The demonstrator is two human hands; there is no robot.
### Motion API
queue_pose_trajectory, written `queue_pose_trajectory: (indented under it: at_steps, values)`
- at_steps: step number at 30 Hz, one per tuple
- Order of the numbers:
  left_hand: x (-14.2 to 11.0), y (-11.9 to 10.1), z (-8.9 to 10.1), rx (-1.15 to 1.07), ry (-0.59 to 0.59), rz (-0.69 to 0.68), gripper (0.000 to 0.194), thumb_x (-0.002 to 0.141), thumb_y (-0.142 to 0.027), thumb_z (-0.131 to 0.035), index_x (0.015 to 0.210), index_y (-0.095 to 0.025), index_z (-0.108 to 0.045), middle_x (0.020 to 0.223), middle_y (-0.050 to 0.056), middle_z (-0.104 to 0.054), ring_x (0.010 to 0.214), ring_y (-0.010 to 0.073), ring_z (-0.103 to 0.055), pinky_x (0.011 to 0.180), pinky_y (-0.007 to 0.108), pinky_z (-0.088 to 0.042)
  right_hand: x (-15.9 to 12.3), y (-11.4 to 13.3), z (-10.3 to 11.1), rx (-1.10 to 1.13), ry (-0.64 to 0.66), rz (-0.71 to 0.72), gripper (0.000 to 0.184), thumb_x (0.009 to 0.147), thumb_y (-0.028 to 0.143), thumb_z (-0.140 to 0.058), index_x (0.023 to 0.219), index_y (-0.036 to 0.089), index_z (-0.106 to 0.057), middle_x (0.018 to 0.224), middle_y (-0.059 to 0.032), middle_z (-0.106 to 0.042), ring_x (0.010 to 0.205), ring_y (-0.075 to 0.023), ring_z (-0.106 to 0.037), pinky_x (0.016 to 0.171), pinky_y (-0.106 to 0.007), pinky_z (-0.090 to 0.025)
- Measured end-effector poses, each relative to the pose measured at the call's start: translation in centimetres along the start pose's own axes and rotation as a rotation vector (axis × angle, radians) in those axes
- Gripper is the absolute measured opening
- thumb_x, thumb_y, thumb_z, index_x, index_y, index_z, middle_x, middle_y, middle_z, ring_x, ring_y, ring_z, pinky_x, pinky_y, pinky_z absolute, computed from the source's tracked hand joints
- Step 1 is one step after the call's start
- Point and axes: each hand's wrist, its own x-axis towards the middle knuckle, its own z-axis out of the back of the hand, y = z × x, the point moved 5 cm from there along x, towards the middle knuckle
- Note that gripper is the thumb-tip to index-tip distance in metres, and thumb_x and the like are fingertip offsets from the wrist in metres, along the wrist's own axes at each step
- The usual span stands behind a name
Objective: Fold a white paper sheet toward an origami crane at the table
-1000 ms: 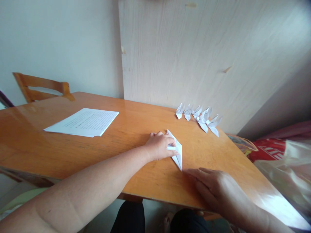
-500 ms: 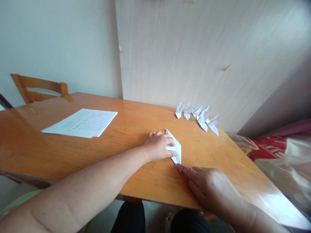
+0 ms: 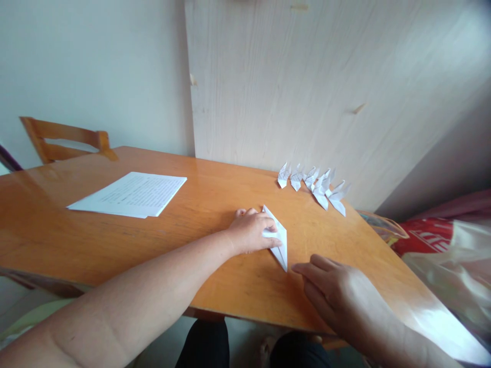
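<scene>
A white sheet of paper, folded into a narrow pointed shape, lies flat on the wooden table. Over its left side rests my left hand, thumb and fingers bent and pinning it down; they hide part of it. My right hand is just off the paper's lower tip, not touching it. Its fingers are drawn together and curled, and I see nothing in them. Farther back on the right stand several folded paper figures with raised points, grouped in a row.
A stack of printed sheets lies on the left part of the table. Behind it is a wooden chair. A pale board rises along the back edge. Red and white bags sit beyond the right edge.
My right hand has come away from the folded paper's lower tip, moving a little to the right. The left hand holds the paper in the same spot.
</scene>
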Motion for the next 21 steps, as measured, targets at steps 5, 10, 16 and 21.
queue_pose_trajectory:
  at_steps: [5, 10, 16, 21]
  values:
    - [0.3, 0.7, 0.1, -0.034, 0.098, 0.028, 0.035, 0.096, -0.033, -0.036, 0.106, -0.041, -0.068, 0.129, -0.01, -0.064, 0.119, 0.0237, -0.051, 0.097, 0.047, -0.033, 2.2, -0.7, 1.1, 0.157, -0.167, -0.003, 0.031, 0.095, 0.015, -0.041, 0.114, 0.019, -0.066, 0.099, -0.0069, -0.069, 0.088, -0.0184, -0.065, 0.078, -0.032, -0.052]
    - [0.5, 1.4, 0.2, -0.041, 0.175, -0.007, 0.043, 0.093, -0.023, -0.034, 0.113, -0.043, -0.067, 0.135, -0.012, -0.061, 0.123, 0.0217, -0.048, 0.101, 0.046, -0.031, 4.4, -0.4, 0.5, 0.19, -0.127, 0.081, 0.04, 0.092, 0.01, -0.044, 0.127, 0.017, -0.061, 0.124, -0.0097, -0.067, 0.109, -0.0216, -0.065, 0.096, -0.037, -0.052]
    - [0.4, 1.6, 0.2, -0.012, 0.208, -0.06, 0.045, 0.089, -0.021, -0.041, 0.12, -0.046, -0.063, 0.138, -0.013, -0.058, 0.124, 0.0233, -0.048, 0.103, 0.045, -0.031, 5.8, 0.5, -0.8, 0.055, -0.039, 0.153, 0.05, 0.089, 0.007, -0.045, 0.137, 0.018, -0.053, 0.137, -0.0107, -0.06, 0.12, -0.024, -0.061, 0.103, -0.039, -0.051]
    - [0.6, 2.2, 0.0, -0.035, 0.214, -0.026, 0.044, 0.09, -0.027, -0.044, 0.128, -0.044, -0.059, 0.136, -0.008, -0.06, 0.126, 0.0245, -0.048, 0.105, 0.045, -0.03, 5.8, 0.7, -2.0, -0.129, 0.029, 0.185, 0.047, 0.089, 0.006, -0.045, 0.133, 0.014, -0.055, 0.133, -0.015, -0.062, 0.115, -0.0265, -0.064, 0.099, -0.041, -0.053]
